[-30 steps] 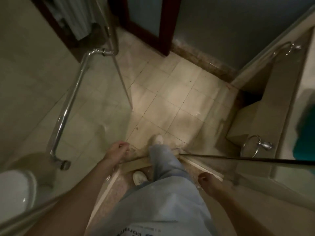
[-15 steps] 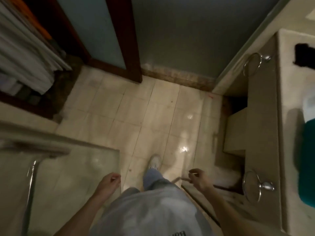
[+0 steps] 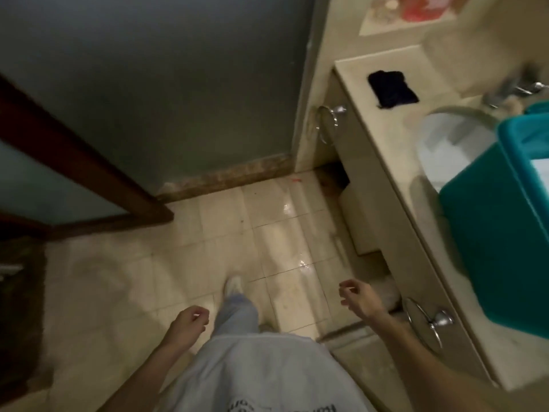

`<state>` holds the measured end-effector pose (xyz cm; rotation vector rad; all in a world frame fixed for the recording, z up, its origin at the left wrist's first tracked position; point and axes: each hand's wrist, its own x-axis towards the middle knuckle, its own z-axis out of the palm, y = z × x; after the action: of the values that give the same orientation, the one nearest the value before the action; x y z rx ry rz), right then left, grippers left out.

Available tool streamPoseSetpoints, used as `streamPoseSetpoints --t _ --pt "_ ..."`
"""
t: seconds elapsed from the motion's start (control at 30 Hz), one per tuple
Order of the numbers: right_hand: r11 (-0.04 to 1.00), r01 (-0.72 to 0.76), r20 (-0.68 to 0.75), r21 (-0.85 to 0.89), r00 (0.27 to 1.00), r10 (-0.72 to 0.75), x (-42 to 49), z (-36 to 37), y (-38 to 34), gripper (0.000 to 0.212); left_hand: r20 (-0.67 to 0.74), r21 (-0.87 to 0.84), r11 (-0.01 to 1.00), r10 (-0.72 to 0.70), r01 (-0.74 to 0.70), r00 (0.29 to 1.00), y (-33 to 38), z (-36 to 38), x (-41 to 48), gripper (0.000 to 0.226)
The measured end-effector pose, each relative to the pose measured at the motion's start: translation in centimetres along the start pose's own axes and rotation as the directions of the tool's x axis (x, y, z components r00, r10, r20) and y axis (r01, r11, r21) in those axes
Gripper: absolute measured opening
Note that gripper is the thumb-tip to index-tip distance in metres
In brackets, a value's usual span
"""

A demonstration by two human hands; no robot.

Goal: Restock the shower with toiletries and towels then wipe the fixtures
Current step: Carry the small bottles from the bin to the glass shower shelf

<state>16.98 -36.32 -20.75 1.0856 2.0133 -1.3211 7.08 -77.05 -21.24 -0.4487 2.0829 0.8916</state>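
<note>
Both my hands hang empty at the bottom of the frame. My left hand (image 3: pixel 187 325), low and left of centre, has its fingers loosely curled round nothing. My right hand (image 3: pixel 358 298), lower right of centre, has slack fingers a little apart. The first risk is underfoot: my shoe (image 3: pixel 233 288) lands on floor tiles (image 3: pixel 208 215) with wet-looking glints (image 3: pixel 303 264) just ahead and to the right, so a hurried step could slide. The near towel ring (image 3: pixel 427 321) juts from the vanity front just beside my right forearm, and a careless swing could catch it. Above it at the right edge, the teal bin (image 3: pixel 499 233) sits on the counter (image 3: pixel 383 138) and seems to overlap the sink (image 3: pixel 445 150), so a one-handed pull might tip it. I judge it holds the supplies, though I cannot see what is inside. It lies up and right of my right hand, well apart. The black cloth (image 3: pixel 392 89), likely for wiping, lies farther off in the upper right, above the far towel ring (image 3: pixel 328 121).
</note>
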Motion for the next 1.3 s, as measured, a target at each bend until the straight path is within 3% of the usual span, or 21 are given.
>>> streamPoseSetpoints --t 0.13,0.3,0.37,0.47,0.57,0.73,0.87,0.97,1.03,1.17,1.3 --pt "0.979 -0.124 -0.082 0.16 0.987 0.138 0.7 -2.1 1.3 0.019 0.179 0.222 0.967 0.087 -0.126 0.98 8.3 -0.4 5.7 0.012" --pt "0.841 -0.255 -0.215 0.477 0.894 0.393 0.0 -3.7 1.1 0.024 0.374 0.376 0.86 0.199 -0.345 0.906 21.8 1.3 10.5 0.013" --pt "0.821 -0.209 -0.304 0.531 0.858 0.415 -1.1 -4.8 -0.7 0.023 0.47 0.375 0.808 0.258 -0.455 0.844 27.2 3.4 10.9 0.015" --pt "0.863 0.017 -0.526 0.505 0.799 0.292 -2.7 -7.5 -4.4 0.013 0.599 0.325 0.726 0.338 -0.606 0.726 35.0 7.8 10.0 0.015" --pt "0.879 0.139 -0.683 0.455 0.688 0.245 -5.5 -10.5 -6.9 0.019 0.712 0.163 0.622 0.463 -0.766 0.527 42.1 12.9 6.1 0.014" --pt "0.834 0.361 -0.878 0.417 0.398 0.266 -12.2 -16.7 -11.2 0.019 0.716 -0.203 0.402 0.683 -0.893 0.145 50.3 19.4 -3.0 0.008" --pt "0.806 0.448 -0.921 0.387 0.23 0.315 -14.4 -21.7 -10.7 0.015 0.692 -0.348 0.09 0.696 -0.933 -0.191 54.7 22.8 -9.0 0.023" --pt "0.843 0.386 -0.927 0.374 0.176 0.331 -14.2 -25.7 -8.2 0.013 0.657 -0.412 -0.069 0.668 -0.909 -0.349 57.3 26.2 -12.5 0.019" --pt "0.858 0.344 -0.924 0.381 0.174 0.34 -13.9 -28.0 -6.6 0.012 0.679 -0.388 -0.111 0.637 -0.915 -0.365 58.6 28.5 -14.3 0.012" --pt "0.87 0.248 -0.896 0.426 0.248 0.368 -12.7 -32.0 -3.9 0.008 0.815 -0.238 0.012 0.546 -0.971 -0.193 60.7 33.6 -16.4 0.012" --pt "0.879 0.136 -0.863 0.457 0.306 0.402 -10.6 -34.6 -2.5 0.016 0.837 -0.074 -0.026 0.541 -0.997 -0.076 62.1 38.7 -16.4 0.008"
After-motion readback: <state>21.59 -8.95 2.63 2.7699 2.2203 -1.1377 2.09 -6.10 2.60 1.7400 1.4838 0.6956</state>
